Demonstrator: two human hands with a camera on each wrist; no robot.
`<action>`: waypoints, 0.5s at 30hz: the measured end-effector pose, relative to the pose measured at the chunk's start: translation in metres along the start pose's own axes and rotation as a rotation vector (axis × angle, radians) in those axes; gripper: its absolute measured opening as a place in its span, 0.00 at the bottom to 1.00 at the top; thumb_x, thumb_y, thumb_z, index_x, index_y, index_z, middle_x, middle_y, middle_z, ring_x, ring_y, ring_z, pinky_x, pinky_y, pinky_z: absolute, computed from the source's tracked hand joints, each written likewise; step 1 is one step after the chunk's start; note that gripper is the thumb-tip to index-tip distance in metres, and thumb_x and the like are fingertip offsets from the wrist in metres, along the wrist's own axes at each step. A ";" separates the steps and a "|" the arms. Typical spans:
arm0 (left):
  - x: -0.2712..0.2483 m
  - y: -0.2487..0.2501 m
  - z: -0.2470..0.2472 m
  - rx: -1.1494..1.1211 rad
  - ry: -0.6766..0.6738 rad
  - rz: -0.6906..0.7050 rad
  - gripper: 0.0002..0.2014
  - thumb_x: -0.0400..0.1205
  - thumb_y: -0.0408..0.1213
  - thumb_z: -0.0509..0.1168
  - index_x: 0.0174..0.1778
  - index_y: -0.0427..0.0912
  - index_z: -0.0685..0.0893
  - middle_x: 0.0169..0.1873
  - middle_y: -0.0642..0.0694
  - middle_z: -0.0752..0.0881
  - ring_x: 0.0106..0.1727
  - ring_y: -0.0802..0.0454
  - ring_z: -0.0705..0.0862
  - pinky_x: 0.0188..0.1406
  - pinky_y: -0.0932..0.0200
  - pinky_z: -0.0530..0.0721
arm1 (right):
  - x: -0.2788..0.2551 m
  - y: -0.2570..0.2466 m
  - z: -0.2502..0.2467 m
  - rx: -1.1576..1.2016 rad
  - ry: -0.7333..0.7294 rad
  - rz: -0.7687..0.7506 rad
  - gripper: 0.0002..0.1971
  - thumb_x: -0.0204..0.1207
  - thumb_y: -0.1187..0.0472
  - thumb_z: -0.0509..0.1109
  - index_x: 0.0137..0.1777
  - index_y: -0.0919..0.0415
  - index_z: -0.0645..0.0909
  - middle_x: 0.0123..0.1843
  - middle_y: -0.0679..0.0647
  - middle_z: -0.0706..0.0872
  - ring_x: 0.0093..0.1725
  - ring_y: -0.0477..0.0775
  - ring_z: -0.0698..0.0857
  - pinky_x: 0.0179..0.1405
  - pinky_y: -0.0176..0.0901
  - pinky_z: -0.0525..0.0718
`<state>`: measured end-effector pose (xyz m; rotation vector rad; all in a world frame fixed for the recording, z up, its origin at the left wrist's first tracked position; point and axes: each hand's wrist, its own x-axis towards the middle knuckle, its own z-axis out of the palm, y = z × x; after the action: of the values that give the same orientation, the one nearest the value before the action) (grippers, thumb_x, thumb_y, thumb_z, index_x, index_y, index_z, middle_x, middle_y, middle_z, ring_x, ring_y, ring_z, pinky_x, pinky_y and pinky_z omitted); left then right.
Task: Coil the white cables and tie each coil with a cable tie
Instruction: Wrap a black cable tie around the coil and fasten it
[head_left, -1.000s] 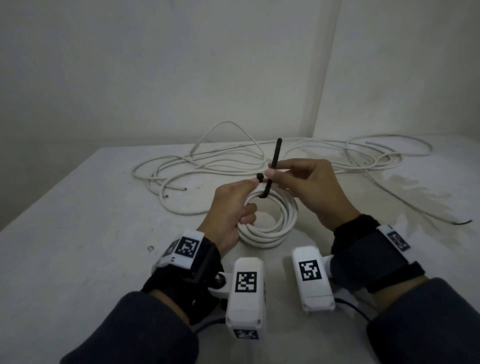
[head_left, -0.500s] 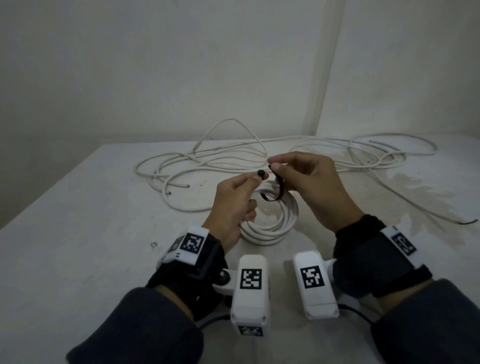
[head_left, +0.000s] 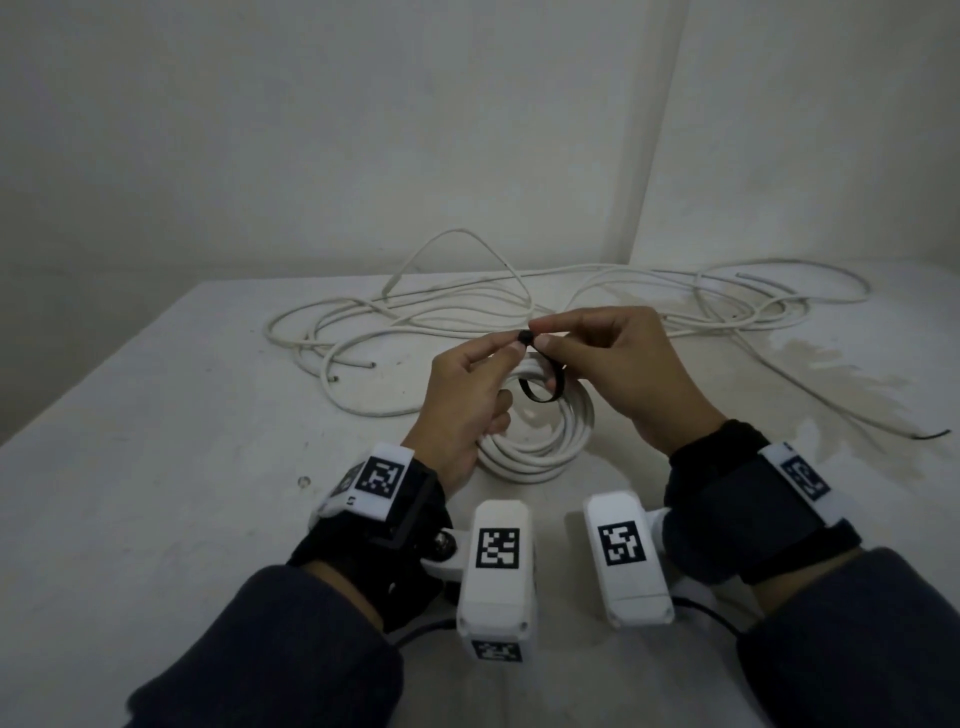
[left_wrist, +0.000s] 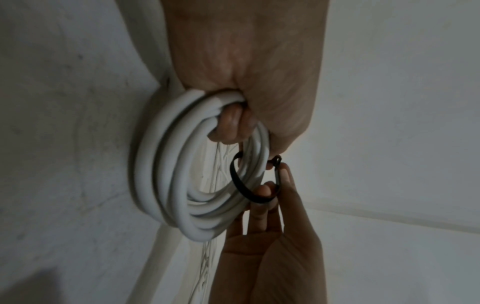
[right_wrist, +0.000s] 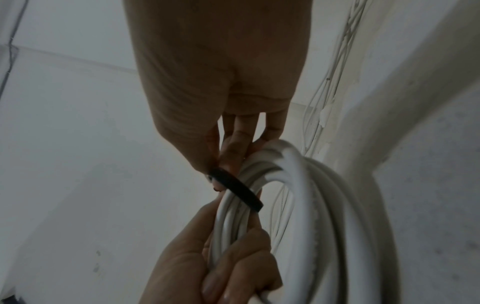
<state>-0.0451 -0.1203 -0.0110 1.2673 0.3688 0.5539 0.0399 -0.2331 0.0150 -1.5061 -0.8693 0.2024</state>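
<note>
A coil of white cable (head_left: 540, 449) is lifted on edge just above the table. My left hand (head_left: 511, 347) grips the coil (left_wrist: 166, 181) with its lower fingers curled through it, and its thumb and forefinger pinch the head of the black cable tie (head_left: 540, 395). The tie (left_wrist: 237, 181) bends in a loose loop around the coil's strands (right_wrist: 311, 205). My right hand (head_left: 541, 333) pinches the tie's tail (right_wrist: 233, 186) right against the head. In the right wrist view my left hand (right_wrist: 221, 267) shows below, clutching the strands.
Loose white cables (head_left: 415, 317) sprawl across the back of the white table (head_left: 156, 467). One strand runs right to a dark end (head_left: 935, 434). Walls meet in a corner behind. A damp stain (head_left: 810, 358) marks the right side.
The tie stood straight up in my right hand a second ago. It is now bent over into a loop around the coil, tail brought to the head. The left hand kept its hold.
</note>
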 end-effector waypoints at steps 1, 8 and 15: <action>0.000 0.000 0.000 0.001 -0.002 0.003 0.09 0.84 0.32 0.63 0.57 0.38 0.86 0.33 0.41 0.73 0.16 0.59 0.61 0.14 0.68 0.59 | 0.000 0.000 0.000 -0.003 -0.003 -0.002 0.06 0.74 0.72 0.73 0.47 0.62 0.89 0.24 0.48 0.87 0.26 0.43 0.85 0.36 0.37 0.84; -0.001 0.000 0.000 0.007 -0.019 0.012 0.08 0.84 0.31 0.63 0.54 0.39 0.87 0.32 0.42 0.73 0.16 0.59 0.61 0.14 0.68 0.58 | 0.002 0.002 0.000 -0.006 0.012 0.008 0.04 0.74 0.71 0.74 0.47 0.67 0.89 0.23 0.52 0.85 0.26 0.52 0.83 0.39 0.50 0.84; -0.002 0.001 0.001 0.037 -0.018 0.029 0.10 0.84 0.32 0.62 0.58 0.34 0.86 0.39 0.36 0.76 0.17 0.58 0.61 0.15 0.68 0.58 | 0.002 0.002 0.000 -0.038 0.020 -0.004 0.03 0.74 0.69 0.75 0.45 0.67 0.88 0.23 0.51 0.85 0.25 0.49 0.83 0.33 0.38 0.82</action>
<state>-0.0464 -0.1220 -0.0096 1.3141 0.3470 0.5621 0.0423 -0.2313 0.0138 -1.5390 -0.8650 0.1684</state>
